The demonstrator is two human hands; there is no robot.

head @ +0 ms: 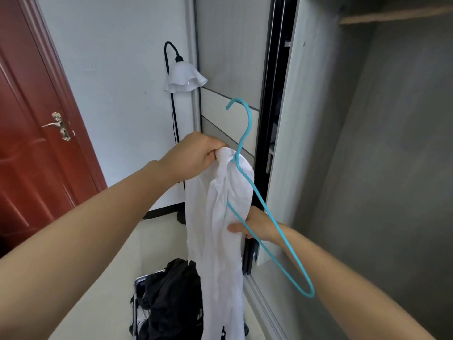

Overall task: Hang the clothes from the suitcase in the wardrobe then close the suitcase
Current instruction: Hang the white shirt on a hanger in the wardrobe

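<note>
Nearest, the right hand (259,227) grips the side of a white garment (215,229), thumb on the front, with the wire of a blue hanger (249,121) crossing it. The left hand (193,155) pinches the garment's bunched top at the hanger's neck. The cloth hangs straight down, partly off the hanger, whose far end juts out bare over the right forearm. Below, on the floor, the suitcase (137,283) lies open with black clothes (171,298) heaped inside. To the right the wardrobe (392,168) stands open under a shelf (392,17). Its sliding door (228,45) sits just behind the hanger. Farther left are a floor lamp (183,77) and a red door (31,143).
</note>
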